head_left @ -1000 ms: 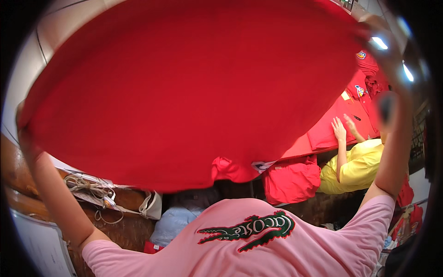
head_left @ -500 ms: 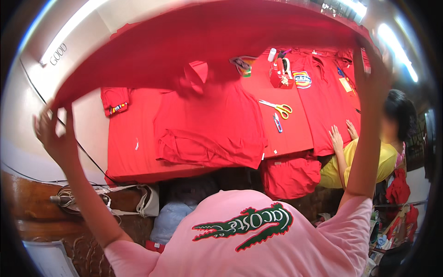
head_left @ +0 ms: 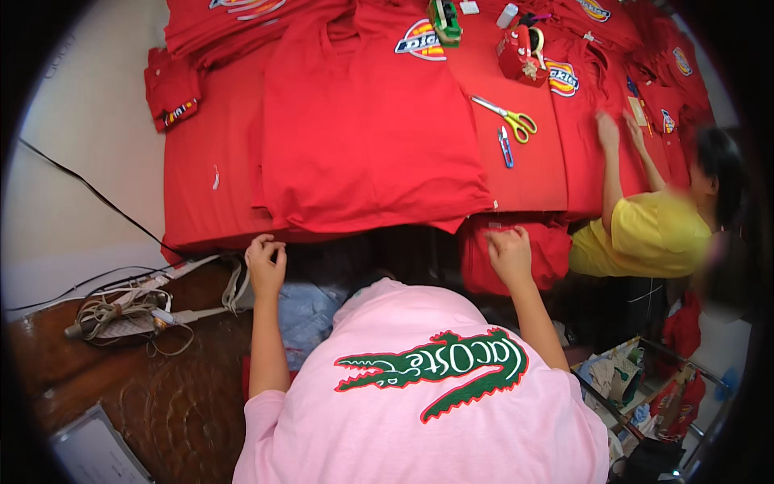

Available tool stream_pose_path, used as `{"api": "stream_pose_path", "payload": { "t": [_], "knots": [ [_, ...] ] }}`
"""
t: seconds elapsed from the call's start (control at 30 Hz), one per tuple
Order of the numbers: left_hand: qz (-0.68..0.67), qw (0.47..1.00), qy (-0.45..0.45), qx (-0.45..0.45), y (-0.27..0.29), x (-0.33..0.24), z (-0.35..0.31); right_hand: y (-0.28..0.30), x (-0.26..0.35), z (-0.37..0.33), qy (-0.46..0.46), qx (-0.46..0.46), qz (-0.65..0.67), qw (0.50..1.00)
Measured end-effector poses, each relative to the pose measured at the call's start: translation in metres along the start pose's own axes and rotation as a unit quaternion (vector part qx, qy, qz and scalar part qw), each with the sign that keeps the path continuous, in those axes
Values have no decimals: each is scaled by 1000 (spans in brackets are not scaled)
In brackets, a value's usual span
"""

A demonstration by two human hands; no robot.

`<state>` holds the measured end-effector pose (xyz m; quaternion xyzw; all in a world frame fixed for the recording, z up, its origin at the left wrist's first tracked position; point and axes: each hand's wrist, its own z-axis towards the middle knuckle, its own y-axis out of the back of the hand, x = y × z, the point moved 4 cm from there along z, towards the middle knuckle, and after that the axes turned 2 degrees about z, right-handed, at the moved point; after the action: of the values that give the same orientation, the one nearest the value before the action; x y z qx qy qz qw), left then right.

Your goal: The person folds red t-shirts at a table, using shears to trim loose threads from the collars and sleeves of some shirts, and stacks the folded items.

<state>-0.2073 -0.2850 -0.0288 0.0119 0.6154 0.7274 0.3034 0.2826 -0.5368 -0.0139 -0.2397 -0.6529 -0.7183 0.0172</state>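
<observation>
A red T-shirt [head_left: 367, 153] lies spread on the red-covered table, its near edge hanging slightly over the front. Just below that edge, at its left end, is my left hand [head_left: 264, 264], fingers loosely bent with nothing visible in them. My right hand [head_left: 509, 256] hovers in front of a red cloth bundle [head_left: 548, 256], below the shirt's right corner. Its fingers are bent and loosely apart, with no cloth seen in them. Yellow-handled scissors [head_left: 508, 119] and blue thread snips [head_left: 505, 148] lie to the right of the shirt.
A red tape dispenser [head_left: 522, 58] and a green one [head_left: 445, 22] stand at the back. A folded red shirt [head_left: 172, 90] lies left. On the right a person in yellow [head_left: 657, 230] handles another red shirt [head_left: 584, 133]. Bundled cables [head_left: 121, 310] lie lower left.
The raised red cloth has come down and lies flat on the table. Both my hands have dropped from high up to the table's front edge. The other person's hands have moved farther back.
</observation>
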Motion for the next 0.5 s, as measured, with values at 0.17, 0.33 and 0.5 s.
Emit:
{"api": "stream_pose_path", "payload": {
  "t": [0.17, 0.33, 0.5],
  "knots": [
    [-251, 948, 192, -39, -20, 24, 18, -2, -39, 36, -188, -151, 249, 938],
    [-335, 933, 131, 19, -44, -3, 43, -29, -41, 75, -270, -69, 368, 887],
    [-169, 981, 91, -34, -23, -14, 42, -22, -33, 76, -262, -65, 474, 838]
  ]
}}
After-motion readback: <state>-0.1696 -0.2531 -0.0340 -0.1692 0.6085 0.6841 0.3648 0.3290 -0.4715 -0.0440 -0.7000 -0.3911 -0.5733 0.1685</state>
